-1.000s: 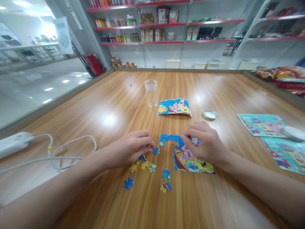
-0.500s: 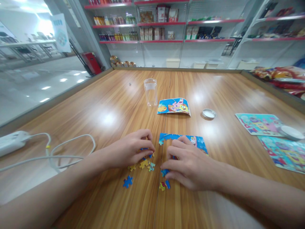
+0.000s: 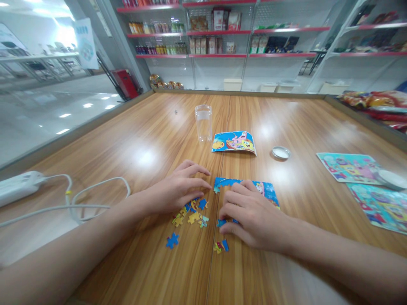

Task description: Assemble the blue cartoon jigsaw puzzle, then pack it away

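Note:
My left hand (image 3: 184,185) is open, fingers stretched to the right and apart, with nothing visible in them. It hovers over a small pile of loose jigsaw pieces (image 3: 193,217), blue, yellow and pale green. A partly joined jigsaw puzzle (image 3: 269,192), mostly blue, lies to its right. My right hand (image 3: 246,212) covers much of this puzzle with curled fingers. A blue jigsaw piece (image 3: 221,223) shows at its fingertips; what lies under the palm is hidden. One blue piece (image 3: 172,240) lies apart at the near left, and red-yellow and blue pieces (image 3: 221,246) lie below my right hand.
Beyond the puzzle are a clear plastic cup (image 3: 204,123), a curved cartoon picture sheet (image 3: 233,143) and a round lid (image 3: 281,153). Two picture sheets (image 3: 346,165) with another lid (image 3: 392,180) lie at right. A white power strip (image 3: 20,186) with looped cable is at left.
My left hand has lifted away from the loose pieces, and its fingers have spread, uncovering more of the pile. My right hand stays over the puzzle, its fingers shifted slightly. The view has moved slightly.

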